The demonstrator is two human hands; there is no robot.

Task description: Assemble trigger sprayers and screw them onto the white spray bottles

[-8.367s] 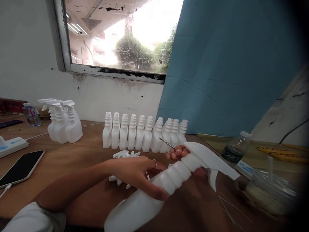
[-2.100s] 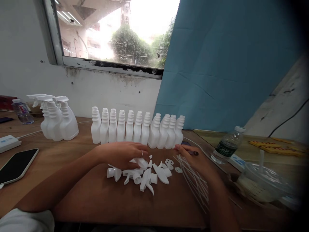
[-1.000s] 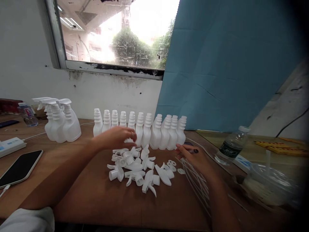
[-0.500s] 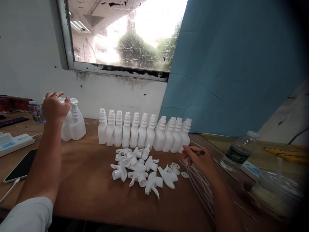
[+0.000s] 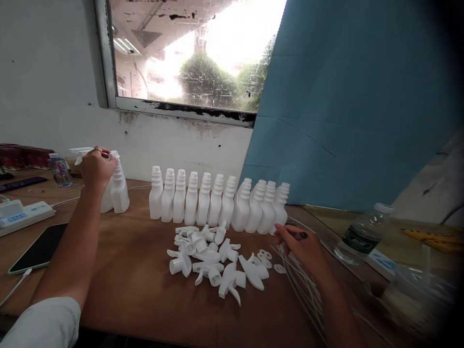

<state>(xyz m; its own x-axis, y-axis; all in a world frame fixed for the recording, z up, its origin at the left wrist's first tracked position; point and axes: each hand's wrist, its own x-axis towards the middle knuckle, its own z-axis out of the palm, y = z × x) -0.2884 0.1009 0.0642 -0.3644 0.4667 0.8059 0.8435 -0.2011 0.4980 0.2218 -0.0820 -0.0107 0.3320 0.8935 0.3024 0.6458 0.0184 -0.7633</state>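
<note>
At the left, my left hand (image 5: 97, 166) grips the top of a white spray bottle (image 5: 120, 188), fingers closed around its trigger head. Partly behind this hand stands a second spray bottle, its white trigger head (image 5: 80, 153) pointing left. My right hand (image 5: 295, 241) is closed around a dark pen (image 5: 301, 236), beside the right end of a row of white bottles without heads (image 5: 192, 198). In front of the row lies a pile of loose white trigger heads (image 5: 203, 256). Thin white tubes (image 5: 300, 285) and flat white rings (image 5: 264, 256) lie near my right hand.
A phone (image 5: 36, 249) on a cable and a power strip (image 5: 27, 217) lie at the left, with a small drink bottle (image 5: 60, 170) behind. A water bottle (image 5: 360, 237) and a plastic cup with a straw (image 5: 416, 299) stand at the right.
My left hand has shifted slightly right and lower, its fingers now closed at the right spray bottle's head. My right hand still holds the pen; the view has tilted a little.
</note>
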